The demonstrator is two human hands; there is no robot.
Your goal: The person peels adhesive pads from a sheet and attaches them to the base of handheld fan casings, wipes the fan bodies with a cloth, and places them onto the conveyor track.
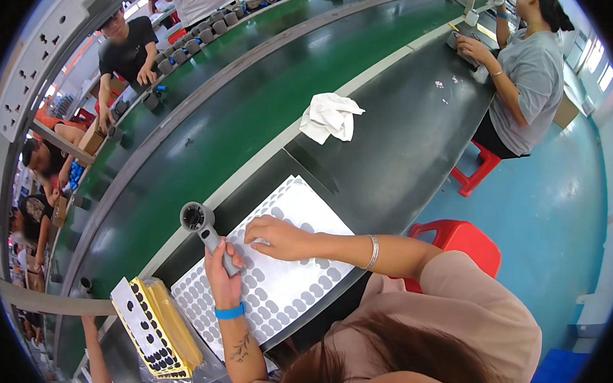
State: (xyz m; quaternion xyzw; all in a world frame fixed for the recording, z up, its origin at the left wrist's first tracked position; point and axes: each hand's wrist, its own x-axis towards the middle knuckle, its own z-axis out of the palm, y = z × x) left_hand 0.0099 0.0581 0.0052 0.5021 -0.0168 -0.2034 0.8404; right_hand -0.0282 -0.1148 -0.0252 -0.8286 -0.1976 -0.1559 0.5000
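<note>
My left hand [223, 281] is wrapped round the handle of a grey handheld fan [195, 217]; its round, hollow-looking head points up and away from me. Just right of the handle, my right hand [280, 239] hovers over or rests on a white sticker sheet [298, 192]. The fingers of that hand are bent, with the tips drawn together near the fan; whatever they may pinch is hidden. Rows of grey oval stickers cover the sheet, which lies on the dark worktable beneath both hands.
A crumpled white cloth [330, 116] lies farther along the table. Left of the sheet sits a yellow-edged stack of sheets with black stickers [148, 327] in clear plastic. Beyond runs a green conveyor [255, 105]. A red stool [466, 245] stands at right; a co-worker [534, 78] sits farther off.
</note>
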